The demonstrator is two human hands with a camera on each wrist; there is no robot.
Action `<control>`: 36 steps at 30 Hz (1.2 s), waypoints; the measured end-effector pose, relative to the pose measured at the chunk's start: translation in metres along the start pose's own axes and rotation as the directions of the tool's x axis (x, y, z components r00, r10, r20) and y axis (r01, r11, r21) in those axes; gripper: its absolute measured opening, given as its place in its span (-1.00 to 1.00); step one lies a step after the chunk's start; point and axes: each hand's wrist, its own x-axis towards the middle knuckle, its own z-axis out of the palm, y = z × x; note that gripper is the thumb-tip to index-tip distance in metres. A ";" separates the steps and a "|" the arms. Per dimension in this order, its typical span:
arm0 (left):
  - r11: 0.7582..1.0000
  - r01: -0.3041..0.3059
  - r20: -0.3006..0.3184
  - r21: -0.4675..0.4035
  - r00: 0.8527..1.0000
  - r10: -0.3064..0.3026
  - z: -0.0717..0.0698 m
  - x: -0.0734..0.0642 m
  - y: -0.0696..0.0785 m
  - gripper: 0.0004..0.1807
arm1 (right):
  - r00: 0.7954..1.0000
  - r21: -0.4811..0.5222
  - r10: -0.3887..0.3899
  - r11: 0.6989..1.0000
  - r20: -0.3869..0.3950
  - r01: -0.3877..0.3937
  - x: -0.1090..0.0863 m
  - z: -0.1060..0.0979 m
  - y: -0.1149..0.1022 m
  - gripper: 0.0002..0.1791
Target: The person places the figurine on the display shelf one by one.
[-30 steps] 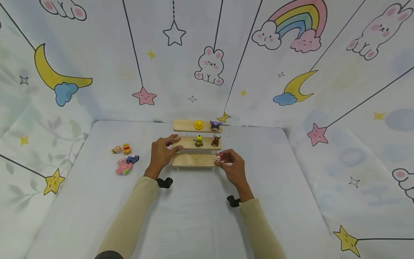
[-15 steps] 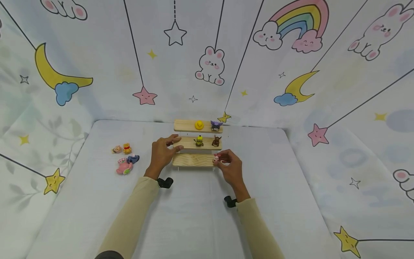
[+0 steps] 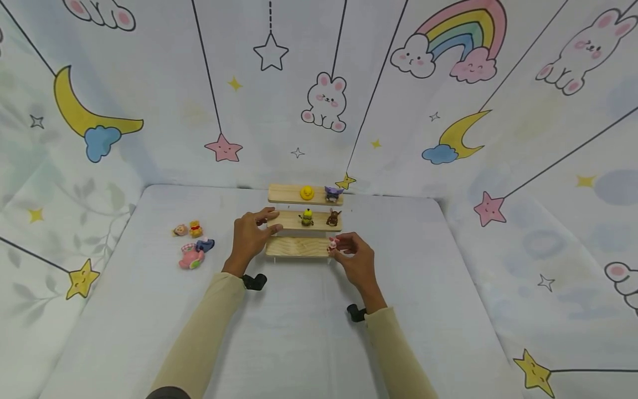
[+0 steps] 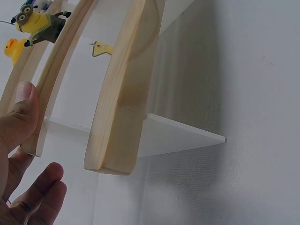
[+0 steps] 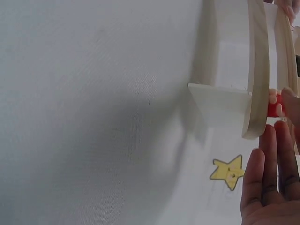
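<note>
A three-tier wooden display shelf with white supports stands on the table. My left hand point(image 3: 247, 237) grips the left end of the middle plank point(image 3: 289, 220), thumb and fingers on either side of it. At the right end of the lowest plank point(image 3: 299, 247), my right hand point(image 3: 356, 256) pinches a small pink-and-white rabbit figurine point(image 3: 333, 244). The right wrist view shows only its red and pale lower part point(image 5: 276, 104), beside the thumb. On the middle plank stand a minion figurine point(image 3: 306, 218) and a brown figurine point(image 3: 332, 217).
The top plank point(image 3: 284, 193) bears a yellow duck point(image 3: 306, 192) and a purple-and-dark figurine point(image 3: 333, 193). Several more figurines lie on the table at left, among them a pink one point(image 3: 191, 259) and a yellow-and-red bear point(image 3: 195, 228). A printed cloth backdrop rises behind.
My right hand has shifted slightly left with the rabbit figurine, over the lowest plank's right end, and the figurine looks more upright. The left hand keeps its place on the shelf.
</note>
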 end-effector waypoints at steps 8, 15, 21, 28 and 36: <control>1.000 0.003 0.003 -0.001 1.000 -0.003 0.000 0.000 0.001 -0.49 | 0.999 0.073 0.006 0.997 0.039 -0.009 0.001 -0.017 0.005 -0.46; 1.000 0.002 0.007 0.001 1.000 -0.002 0.000 -0.001 0.002 -0.48 | 0.999 0.109 0.036 0.993 -0.002 -0.035 0.014 -0.028 0.003 -0.53; 1.000 -0.003 0.000 -0.016 1.000 0.003 -0.001 -0.002 0.002 -0.49 | 0.999 0.111 0.049 0.993 0.006 -0.049 0.033 -0.028 -0.006 -0.59; 1.000 -0.017 -0.004 -0.003 1.000 0.017 0.000 -0.003 0.000 -0.49 | 0.992 0.086 0.112 0.990 0.054 -0.116 0.048 -0.019 -0.012 -0.66; 0.998 -0.058 -0.007 0.003 0.998 0.058 -0.001 -0.002 0.002 -0.48 | 0.983 0.097 0.172 0.979 0.063 -0.178 0.053 -0.016 -0.014 -0.71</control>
